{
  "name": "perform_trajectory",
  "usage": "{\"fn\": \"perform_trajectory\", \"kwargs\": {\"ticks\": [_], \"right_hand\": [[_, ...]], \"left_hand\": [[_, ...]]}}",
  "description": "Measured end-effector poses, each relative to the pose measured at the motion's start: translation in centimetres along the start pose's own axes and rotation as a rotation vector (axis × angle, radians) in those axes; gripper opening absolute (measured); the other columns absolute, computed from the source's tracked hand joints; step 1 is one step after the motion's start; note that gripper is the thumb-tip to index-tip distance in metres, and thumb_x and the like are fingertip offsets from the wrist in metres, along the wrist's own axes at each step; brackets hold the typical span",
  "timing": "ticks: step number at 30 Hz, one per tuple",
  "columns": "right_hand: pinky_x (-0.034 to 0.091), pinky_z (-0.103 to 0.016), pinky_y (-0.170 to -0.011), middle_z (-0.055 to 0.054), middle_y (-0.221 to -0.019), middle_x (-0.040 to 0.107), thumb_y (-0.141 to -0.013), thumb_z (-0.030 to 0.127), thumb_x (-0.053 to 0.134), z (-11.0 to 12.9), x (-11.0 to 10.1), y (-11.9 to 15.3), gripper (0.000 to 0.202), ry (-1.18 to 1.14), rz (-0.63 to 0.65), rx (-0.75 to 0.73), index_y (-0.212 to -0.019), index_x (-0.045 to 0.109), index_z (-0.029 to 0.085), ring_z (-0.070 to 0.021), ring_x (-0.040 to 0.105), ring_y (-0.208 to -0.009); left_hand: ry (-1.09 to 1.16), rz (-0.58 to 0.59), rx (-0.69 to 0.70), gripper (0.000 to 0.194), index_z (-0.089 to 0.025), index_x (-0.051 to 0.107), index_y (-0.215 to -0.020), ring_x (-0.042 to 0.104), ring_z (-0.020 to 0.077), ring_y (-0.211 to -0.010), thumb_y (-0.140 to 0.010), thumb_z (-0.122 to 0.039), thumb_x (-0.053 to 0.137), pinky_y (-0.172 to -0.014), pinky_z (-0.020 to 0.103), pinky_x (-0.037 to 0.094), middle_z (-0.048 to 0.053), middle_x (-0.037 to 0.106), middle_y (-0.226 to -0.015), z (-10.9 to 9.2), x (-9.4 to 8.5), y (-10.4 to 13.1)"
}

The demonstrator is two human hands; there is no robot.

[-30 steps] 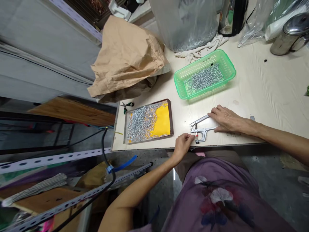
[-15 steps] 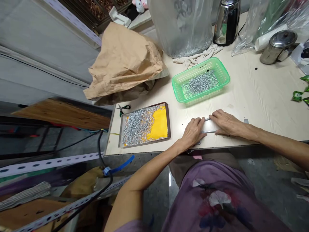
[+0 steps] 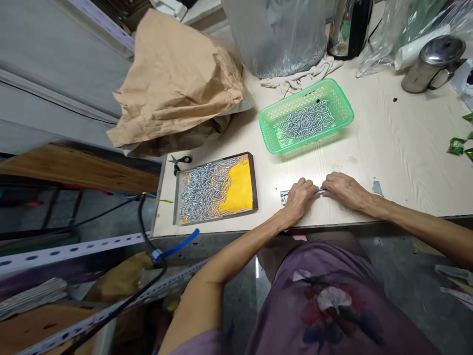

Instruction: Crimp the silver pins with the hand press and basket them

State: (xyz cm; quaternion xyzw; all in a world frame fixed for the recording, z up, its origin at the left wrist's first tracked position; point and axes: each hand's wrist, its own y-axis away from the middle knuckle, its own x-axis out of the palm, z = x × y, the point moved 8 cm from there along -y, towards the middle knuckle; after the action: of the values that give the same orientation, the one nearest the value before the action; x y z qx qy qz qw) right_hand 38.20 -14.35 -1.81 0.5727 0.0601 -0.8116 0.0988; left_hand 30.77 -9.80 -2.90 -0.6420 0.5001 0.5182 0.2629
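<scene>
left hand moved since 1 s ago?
Yes. The left hand has come up off the table edge, away from the body and toward the right hand, and now lies over the metal hand press.

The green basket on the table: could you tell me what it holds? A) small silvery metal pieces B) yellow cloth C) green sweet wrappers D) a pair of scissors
A: the green basket holds a heap of small silvery metal pieces, spread over its floor; nothing else shows inside it.
</scene>
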Motion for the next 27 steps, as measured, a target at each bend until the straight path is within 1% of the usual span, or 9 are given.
{"fn": "perform_trajectory", "kwargs": {"ticks": [4, 7, 9, 11, 16, 19, 22, 24, 27], "right_hand": [[0.041, -0.033, -0.076, -0.011, -0.089, 0.060, -0.093, 0.031, 0.056, -1.2, -0.9, 0.1, 0.023, -0.057, -0.060, -0.027, -0.101, 0.066, 0.011, -0.0233, 0.053, -0.085], [0.042, -0.035, -0.077, -0.012, -0.093, 0.062, -0.087, 0.046, 0.062, -2.3, -1.3, -0.5, 0.042, -0.087, -0.008, -0.096, -0.112, 0.065, 0.012, -0.0244, 0.054, -0.085], [0.042, -0.036, -0.077, -0.012, -0.090, 0.064, -0.090, 0.043, 0.058, -3.3, -1.6, -1.4, 0.037, -0.060, 0.004, -0.099, -0.109, 0.067, 0.013, -0.0240, 0.054, -0.083], [0.041, -0.035, -0.076, -0.012, -0.088, 0.064, -0.094, 0.033, 0.052, -4.3, -2.1, -2.5, 0.027, -0.009, -0.027, -0.061, -0.100, 0.069, 0.014, -0.0241, 0.054, -0.084], [0.036, -0.034, -0.072, -0.010, -0.082, 0.065, -0.091, 0.027, 0.057, -4.7, -2.8, -5.7, 0.018, 0.096, -0.032, -0.033, -0.083, 0.069, 0.017, -0.0230, 0.051, -0.082], [0.033, -0.034, -0.071, -0.011, -0.090, 0.065, -0.090, 0.023, 0.059, -2.0, -2.9, -6.9, 0.015, 0.170, -0.007, -0.054, -0.094, 0.071, 0.017, -0.0236, 0.051, -0.085], [0.031, -0.032, -0.069, -0.009, -0.102, 0.064, -0.090, 0.023, 0.061, 4.2, -1.3, -7.1, 0.017, 0.126, 0.115, -0.299, -0.103, 0.072, 0.024, -0.0219, 0.050, -0.088], [0.029, -0.032, -0.067, -0.008, -0.100, 0.064, -0.089, 0.024, 0.063, 8.0, 0.1, -6.8, 0.010, 0.132, 0.199, -0.455, -0.091, 0.073, 0.024, -0.0219, 0.048, -0.090], [0.030, -0.033, -0.067, -0.008, -0.092, 0.063, -0.090, 0.019, 0.061, 10.6, 2.0, -6.8, 0.017, 0.194, 0.214, -0.575, -0.075, 0.069, 0.019, -0.0218, 0.048, -0.089]], "left_hand": [[-0.038, -0.051, -0.003, 0.025, -0.015, 0.060, -0.114, 0.056, 0.0248, -0.102, -0.096, -0.030, 0.052, -0.087, 0.037, 0.049, 0.010, 0.065, -0.105, -0.4, 0.3, 0.3], [-0.051, -0.187, -0.033, 0.042, -0.011, 0.047, -0.135, 0.049, 0.0301, -0.128, -0.096, -0.026, 0.049, -0.103, 0.045, 0.044, 0.020, 0.053, -0.137, -1.3, 1.0, 1.2], [-0.049, -0.258, -0.037, 0.045, -0.011, 0.042, -0.141, 0.035, 0.0322, -0.142, -0.097, -0.024, 0.045, -0.110, 0.050, 0.037, 0.023, 0.041, -0.149, -2.3, 2.1, 2.1], [-0.025, -0.287, 0.001, 0.046, -0.013, 0.042, -0.142, 0.029, 0.0315, -0.147, -0.099, -0.029, 0.044, -0.113, 0.053, 0.034, 0.021, 0.040, -0.152, -3.7, 3.3, 2.8], [0.063, -0.305, 0.067, 0.045, -0.014, 0.050, -0.135, 0.039, 0.0288, -0.142, -0.099, -0.039, 0.045, -0.116, 0.053, 0.031, 0.019, 0.051, -0.144, -5.3, 4.2, 3.6], [0.101, -0.310, 0.077, 0.053, -0.012, 0.048, -0.138, 0.037, 0.0312, -0.143, -0.097, -0.045, 0.047, -0.115, 0.056, 0.031, 0.022, 0.049, -0.144, -5.0, 3.7, 3.3], [0.134, -0.348, 0.164, 0.052, -0.009, 0.052, -0.133, 0.051, 0.0307, -0.132, -0.097, -0.047, 0.047, -0.107, 0.049, 0.043, 0.022, 0.058, -0.133, -5.8, 3.0, 4.0], [0.143, -0.414, 0.328, 0.043, -0.012, 0.059, -0.125, 0.063, 0.0245, -0.113, -0.097, -0.043, 0.048, -0.096, 0.037, 0.052, 0.017, 0.068, -0.114, -7.3, 2.3, 5.9], [0.110, -0.547, 0.569, 0.031, -0.018, 0.064, -0.117, 0.067, 0.0146, -0.081, -0.095, -0.039, 0.055, -0.075, 0.026, 0.055, 0.005, 0.070, -0.084, -8.6, 0.6, 10.6]]}}
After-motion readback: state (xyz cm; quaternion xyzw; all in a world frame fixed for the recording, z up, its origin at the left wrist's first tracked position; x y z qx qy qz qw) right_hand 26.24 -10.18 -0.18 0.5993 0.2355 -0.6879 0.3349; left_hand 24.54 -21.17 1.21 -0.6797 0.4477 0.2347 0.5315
